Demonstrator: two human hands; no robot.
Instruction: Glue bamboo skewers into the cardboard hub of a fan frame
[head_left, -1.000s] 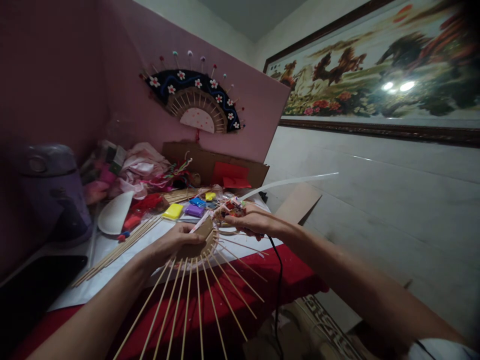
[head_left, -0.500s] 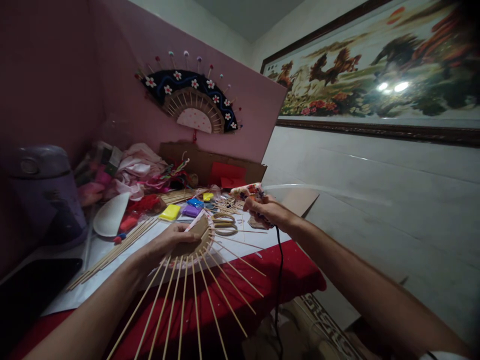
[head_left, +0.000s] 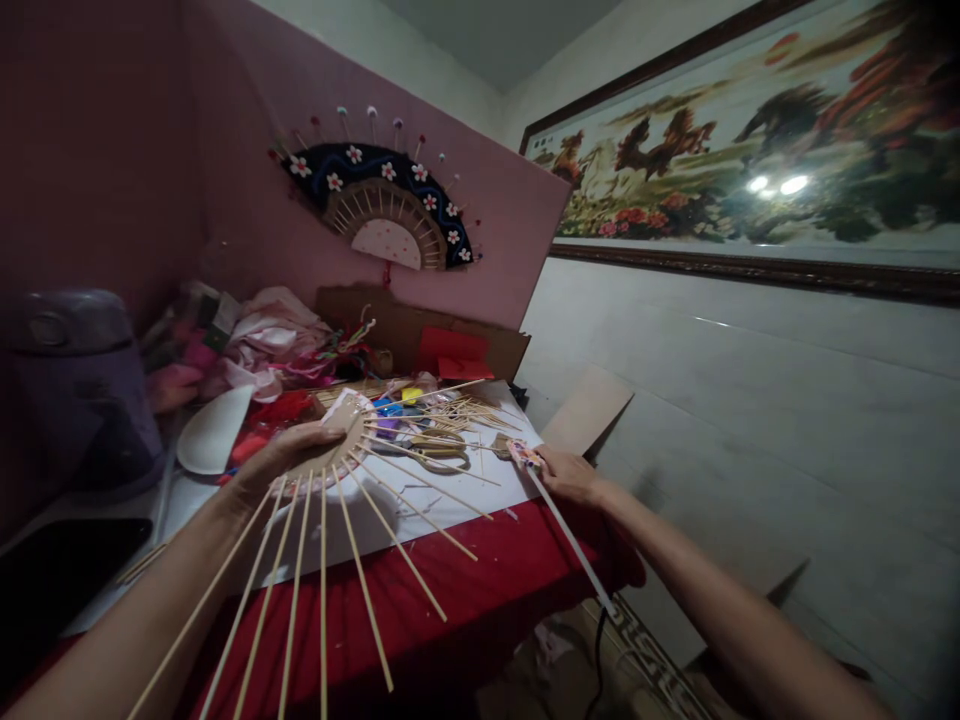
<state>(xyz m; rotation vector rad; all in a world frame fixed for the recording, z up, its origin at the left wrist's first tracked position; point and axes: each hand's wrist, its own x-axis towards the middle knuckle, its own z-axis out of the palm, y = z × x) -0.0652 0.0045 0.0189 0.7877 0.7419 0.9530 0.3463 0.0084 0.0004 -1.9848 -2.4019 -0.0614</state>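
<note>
The left hand (head_left: 281, 460) pinches the cardboard-based stick fan (head_left: 351, 432), thumb on top; the right hand (head_left: 568, 474) closes around a patterned tool (head_left: 523, 455), scissors (head_left: 441, 448) between

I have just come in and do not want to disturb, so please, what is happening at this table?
The person's left hand grips a half-round cardboard piece with thin sticks spread out from it. The right hand, apart from it, holds a patterned object with a long translucent rod sticking out. Scissors lie on the white sheet, and a dark flowered fan is on the pink panel behind.
</note>
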